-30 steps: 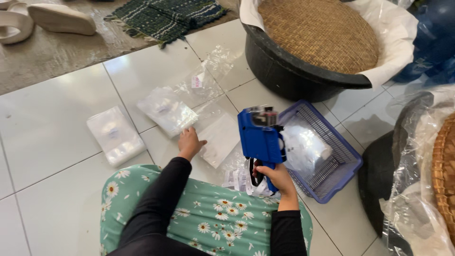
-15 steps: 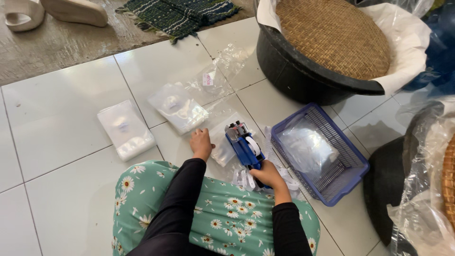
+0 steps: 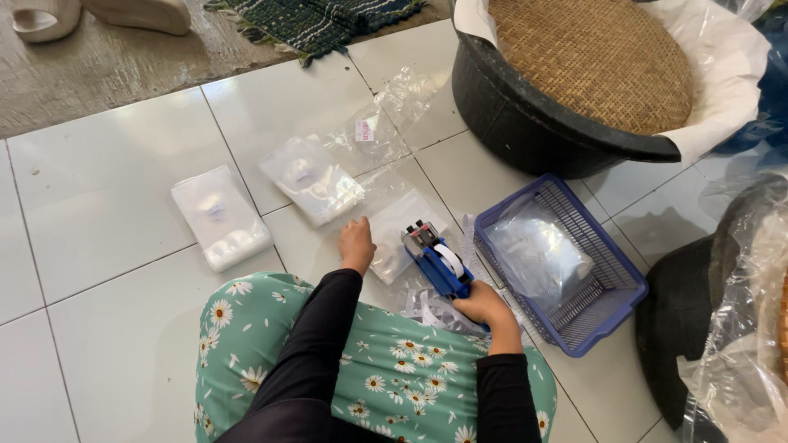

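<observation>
Labeller [image 3: 435, 261] (blue) in right grip [image 3: 484, 308], over bag [image 3: 402, 234].

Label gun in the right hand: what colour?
Blue label gun, with a white roll; the head view shows it.

Both arms, in black sleeves, reach forward from the bottom of the view toward twelve o'clock, the left forearm slanting slightly toward one o'clock and the right one running almost straight up. The left hand [image 3: 357, 244] lies knuckles up with its fingers curled under and pressed downward, the wrist bare just past the cuff. The right hand [image 3: 486, 306], at about four o'clock from the left and well apart from it, is closed in a fist with the back of the hand facing up and the knuckles turned toward eleven o'clock.
</observation>
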`<state>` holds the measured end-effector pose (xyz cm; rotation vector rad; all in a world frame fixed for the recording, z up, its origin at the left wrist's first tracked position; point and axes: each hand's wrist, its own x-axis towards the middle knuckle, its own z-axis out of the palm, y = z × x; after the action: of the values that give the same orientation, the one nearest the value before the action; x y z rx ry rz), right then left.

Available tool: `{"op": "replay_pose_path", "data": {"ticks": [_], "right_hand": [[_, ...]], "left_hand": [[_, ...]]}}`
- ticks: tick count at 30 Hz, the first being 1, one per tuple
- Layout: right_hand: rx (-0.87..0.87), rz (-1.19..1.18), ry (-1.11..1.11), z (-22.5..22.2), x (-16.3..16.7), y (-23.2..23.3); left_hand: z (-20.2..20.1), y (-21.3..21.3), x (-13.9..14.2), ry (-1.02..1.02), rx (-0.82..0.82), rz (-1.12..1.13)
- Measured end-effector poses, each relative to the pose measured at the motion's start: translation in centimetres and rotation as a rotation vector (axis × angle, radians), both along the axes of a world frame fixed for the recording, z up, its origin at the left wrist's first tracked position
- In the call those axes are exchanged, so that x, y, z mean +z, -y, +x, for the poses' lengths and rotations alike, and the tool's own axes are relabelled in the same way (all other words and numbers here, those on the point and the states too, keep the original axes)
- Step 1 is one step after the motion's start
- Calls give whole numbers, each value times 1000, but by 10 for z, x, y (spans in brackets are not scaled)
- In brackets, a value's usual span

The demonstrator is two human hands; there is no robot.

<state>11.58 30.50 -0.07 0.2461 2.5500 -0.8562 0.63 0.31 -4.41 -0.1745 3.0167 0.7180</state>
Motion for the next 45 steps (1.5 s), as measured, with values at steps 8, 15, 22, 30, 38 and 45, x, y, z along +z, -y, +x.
{"op": "replay_pose_path", "data": {"ticks": [8, 15, 22, 30, 38, 45], "right_hand": [[-175, -119, 34, 31, 29, -20], [-258, -441, -42, 28, 47, -8], [-192, -882, -200, 41, 79, -3], [-196, -1263, -425, 67, 127, -13], [-427, -1284, -583, 100, 119, -75], [-469, -1265, -606, 99, 113, -74]], "left_hand": [[3, 7, 10, -88, 31, 55], [-1, 6, 16, -151, 12, -127], [-6, -21, 46, -431, 74, 415], [-6, -123, 75, -164, -100, 975], [-12, -230, 59, -142, -479, 358], [-22, -254, 50, 158, -543, -46]]}}
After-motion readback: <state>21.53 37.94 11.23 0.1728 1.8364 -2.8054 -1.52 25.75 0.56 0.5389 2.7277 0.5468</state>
